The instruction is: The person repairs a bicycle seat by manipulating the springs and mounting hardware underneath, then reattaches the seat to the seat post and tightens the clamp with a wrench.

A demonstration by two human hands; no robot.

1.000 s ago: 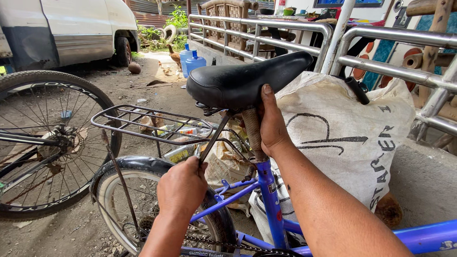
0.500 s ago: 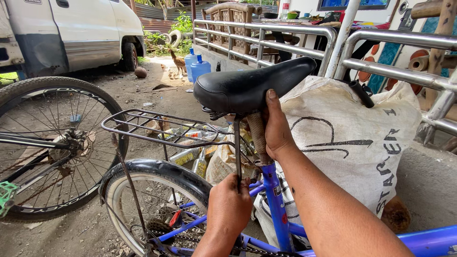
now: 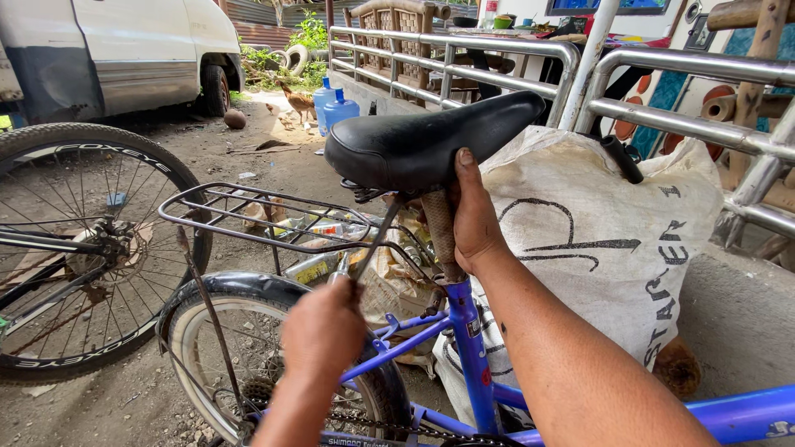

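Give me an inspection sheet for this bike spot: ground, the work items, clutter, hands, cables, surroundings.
Surface: bare dirt ground, scattered litter.
Job's things: black saddle on rusty seat post, blue bike frame; wrench reaching up under the saddle.
Clutter: white sack, rear rack, bottles beneath.
Hands: left hand grips the wrench; right hand wraps the seat post.
Cables: nothing seen.
Surroundings: second bike wheel, white van, metal railing, blue water jugs.
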